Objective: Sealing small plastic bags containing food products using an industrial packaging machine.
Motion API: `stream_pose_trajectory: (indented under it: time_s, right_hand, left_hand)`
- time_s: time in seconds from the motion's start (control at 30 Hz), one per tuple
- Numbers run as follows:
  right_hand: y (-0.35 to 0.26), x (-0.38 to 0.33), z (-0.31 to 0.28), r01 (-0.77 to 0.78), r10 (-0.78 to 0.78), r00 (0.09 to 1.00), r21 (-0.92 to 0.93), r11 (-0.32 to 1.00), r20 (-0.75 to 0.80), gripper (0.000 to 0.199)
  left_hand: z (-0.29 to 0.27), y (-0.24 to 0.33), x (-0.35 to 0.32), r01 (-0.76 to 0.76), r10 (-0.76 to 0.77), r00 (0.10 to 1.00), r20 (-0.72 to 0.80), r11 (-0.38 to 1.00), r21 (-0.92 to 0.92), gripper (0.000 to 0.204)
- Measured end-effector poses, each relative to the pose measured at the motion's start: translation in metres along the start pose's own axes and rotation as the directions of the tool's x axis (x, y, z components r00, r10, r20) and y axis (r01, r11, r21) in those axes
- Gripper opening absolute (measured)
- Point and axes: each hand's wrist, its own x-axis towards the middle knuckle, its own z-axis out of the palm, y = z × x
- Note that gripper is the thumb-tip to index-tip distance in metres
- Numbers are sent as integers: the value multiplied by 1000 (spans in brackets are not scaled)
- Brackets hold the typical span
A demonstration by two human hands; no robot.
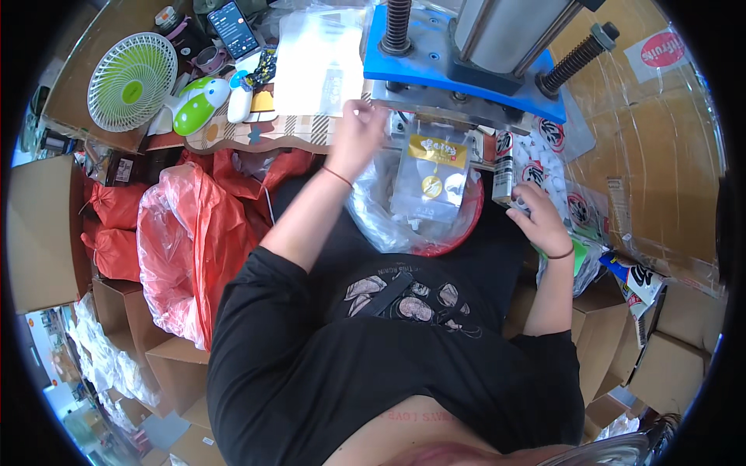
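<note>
Under the blue press (458, 74) hangs a clear printed pouch (433, 175) with a gold band near its top. Below the pouch is a basin (466, 237) with a red rim, lined with clear plastic film. My left hand (361, 138) is raised left of the pouch, beside a pile of clear plastic bags (320, 58). Its fingers are curled together; anything between them is too small to make out. At the right, my right hand (538, 217) closes round the lower end of a narrow black-and-white printed box (503, 167). Its far fingers are partly hidden.
A green-and-white fan (134, 81), a phone (231, 29) and a cup (210, 60) stand at the back left. Red plastic bags (225, 225) fill the left side, some tied. Cardboard boxes (47, 229) rise around me. White printed packages (548, 167) lie right of the press.
</note>
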Motion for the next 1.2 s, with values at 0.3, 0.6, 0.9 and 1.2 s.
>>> stream_pose_trajectory:
  time_s: [0.3,0.6,0.9,1.2]
  right_hand:
    - [3,4,0,-99,130,929,104,990,-348,21]
    - [-86,64,19,88,18,961,368,926,-275,17]
    - [-79,71,-5,165,-138,985,323,932,-107,24]
    - [-6,13,-5,-137,93,978,-235,962,-189,39]
  left_hand:
    - [-64,-35,-31,-579,473,802,366,460,673,55]
    - [-34,40,-70,-11,-8,880,475,999,38,17]
    - [23,35,-105,543,-70,692,719,707,-453,18]
    - [32,28,-55,669,-153,651,743,577,-468,20]
